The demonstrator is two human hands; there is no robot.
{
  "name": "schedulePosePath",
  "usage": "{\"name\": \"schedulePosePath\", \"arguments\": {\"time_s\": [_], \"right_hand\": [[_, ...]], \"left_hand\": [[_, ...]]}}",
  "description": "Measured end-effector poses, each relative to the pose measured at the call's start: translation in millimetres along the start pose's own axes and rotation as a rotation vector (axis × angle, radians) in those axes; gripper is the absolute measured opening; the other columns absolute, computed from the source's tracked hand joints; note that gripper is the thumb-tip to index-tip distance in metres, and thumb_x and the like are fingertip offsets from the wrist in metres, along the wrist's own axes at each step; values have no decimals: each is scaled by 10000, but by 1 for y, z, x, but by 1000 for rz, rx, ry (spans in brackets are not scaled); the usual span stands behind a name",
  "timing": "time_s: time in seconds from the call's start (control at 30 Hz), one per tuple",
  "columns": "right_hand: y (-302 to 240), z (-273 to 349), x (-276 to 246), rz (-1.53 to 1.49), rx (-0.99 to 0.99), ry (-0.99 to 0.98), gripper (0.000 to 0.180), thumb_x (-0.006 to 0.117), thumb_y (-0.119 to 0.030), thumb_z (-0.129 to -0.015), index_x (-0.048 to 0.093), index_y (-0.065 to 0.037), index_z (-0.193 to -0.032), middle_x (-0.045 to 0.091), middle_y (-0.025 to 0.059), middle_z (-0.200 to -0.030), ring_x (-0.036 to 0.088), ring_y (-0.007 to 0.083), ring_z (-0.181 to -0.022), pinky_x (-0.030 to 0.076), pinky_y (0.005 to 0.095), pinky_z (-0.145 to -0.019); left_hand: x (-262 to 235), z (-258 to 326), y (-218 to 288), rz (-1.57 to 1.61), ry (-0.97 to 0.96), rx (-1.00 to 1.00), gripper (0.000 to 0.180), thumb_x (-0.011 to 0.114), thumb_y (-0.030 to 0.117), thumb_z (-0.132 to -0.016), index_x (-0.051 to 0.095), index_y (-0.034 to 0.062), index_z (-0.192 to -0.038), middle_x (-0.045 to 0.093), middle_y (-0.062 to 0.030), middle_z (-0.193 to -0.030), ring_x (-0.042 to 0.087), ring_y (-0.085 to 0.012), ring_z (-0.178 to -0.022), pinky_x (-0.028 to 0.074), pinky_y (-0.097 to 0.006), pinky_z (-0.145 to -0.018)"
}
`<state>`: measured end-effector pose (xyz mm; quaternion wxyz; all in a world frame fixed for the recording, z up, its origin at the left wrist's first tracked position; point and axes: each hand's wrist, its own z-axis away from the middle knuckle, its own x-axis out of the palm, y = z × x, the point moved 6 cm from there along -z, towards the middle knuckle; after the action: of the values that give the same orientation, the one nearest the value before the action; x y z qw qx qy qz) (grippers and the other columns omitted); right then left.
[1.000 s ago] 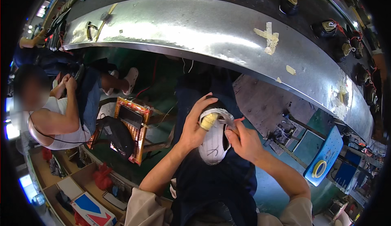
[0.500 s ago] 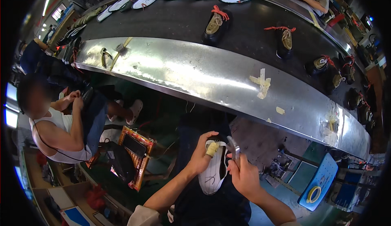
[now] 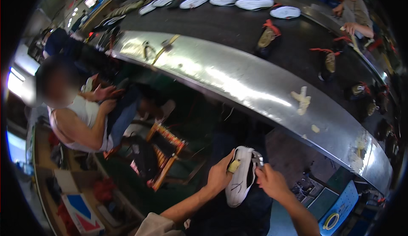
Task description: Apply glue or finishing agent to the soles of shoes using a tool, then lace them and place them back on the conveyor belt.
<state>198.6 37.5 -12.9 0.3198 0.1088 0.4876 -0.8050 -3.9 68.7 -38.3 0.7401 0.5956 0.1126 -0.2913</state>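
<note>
A white shoe [image 3: 240, 177] is gripped low in the frame, over the lap, in front of the steel counter [image 3: 238, 81]. It is clasped from the side by the left hand [image 3: 219, 175], fingers curled round a yellow pad [image 3: 233, 166]. The top edge is pinched by the right hand [image 3: 272, 181]. A seated person [image 3: 80, 112] is seen at left.

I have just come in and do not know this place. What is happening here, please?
A person seated at a conveyor belt holds a white shoe in the lap. The left hand grips its side, pressing a small yellowish piece against it; the right hand works at its upper edge. Other shoes ride on the belt behind a shiny metal ledge. A co-worker sits to the left.
</note>
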Motion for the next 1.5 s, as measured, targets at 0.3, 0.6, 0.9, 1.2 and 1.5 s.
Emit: {"name": "schedulePosePath", "arguments": {"time_s": [0.3, 0.6, 0.9, 1.2, 1.5], "right_hand": [[-87, 63, 73, 287, -1100, -355, 47, 607, -125, -867, 603, -85, -891, 645, 105, -767, 709, 296, -782, 577, 385, -628], [-52, 32, -6, 912, -618, -12, 166, 632, -126, -911, 611, -67, -1065, 652, 51, -916, 649, 210, -800, 553, 333, -639], [-46, 17, 23, 478, -582, -361, 186, 608, -181, -960, 582, -2, -915, 674, 172, -742, 716, 341, -701, 566, 401, -610], [-37, 40, 34, 542, -637, -174, 163, 619, -167, -969, 559, -33, -898, 652, 116, -690, 711, 287, -641, 561, 386, -563], [-48, 67, 23, 865, -480, -41, 156, 647, -142, -941, 534, -66, -864, 635, 73, -678, 686, 220, -570, 555, 345, -527]], "left_hand": [[-5, -28, 34, 99, -267, 253, 574, 636, 17, -957, 492, 15, -1514, 585, -232, -1455, 607, -304, -1307, 483, -362, -1078], [-13, -33, 21, 139, -370, 121, 622, 678, 61, -975, 472, 96, -1560, 722, -123, -1003, 601, -121, -723, 536, -308, -650], [-7, -32, 18, 104, -356, 52, 592, 707, 55, -954, 518, 53, -1515, 671, -173, -1380, 666, -191, -926, 542, -318, -880], [-5, -30, 18, 127, -330, 7, 536, 704, 86, -972, 565, 87, -1490, 719, -114, -1242, 599, -107, -896, 529, -297, -838], [52, 74, -41, 1215, -308, -666, 478, 375, 84, -1096, 389, -16, -1563, 423, -158, -1607, 393, -256, -1488, 259, -380, -1259]]}}
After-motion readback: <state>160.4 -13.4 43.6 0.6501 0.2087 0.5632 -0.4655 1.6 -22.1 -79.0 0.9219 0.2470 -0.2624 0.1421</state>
